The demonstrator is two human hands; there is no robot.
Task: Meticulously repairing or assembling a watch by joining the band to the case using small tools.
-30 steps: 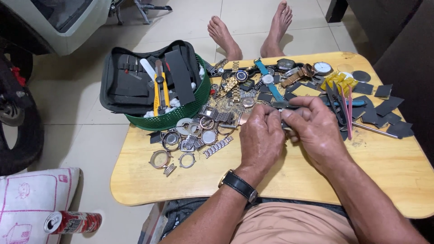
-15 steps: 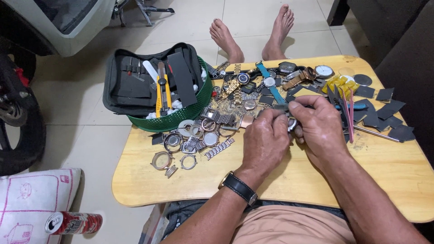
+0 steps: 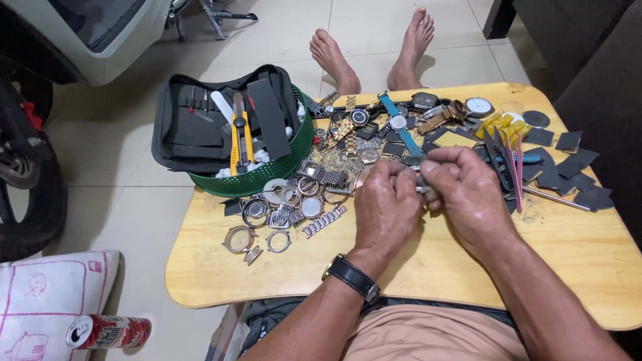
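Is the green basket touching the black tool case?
Touching. The head view shows the open black tool case resting on the green basket, its right half lying over the rim with no gap between them.

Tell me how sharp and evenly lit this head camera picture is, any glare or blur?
Head view: soft, even indoor light, faint shadows under both hands; the left hand and right hand look slightly soft; mild sheen on the pale floor tiles; no harsh glare on the light wooden table.

small metal part [image 3: 422, 189] mostly hidden between hands, cushion [image 3: 47, 294] cut off
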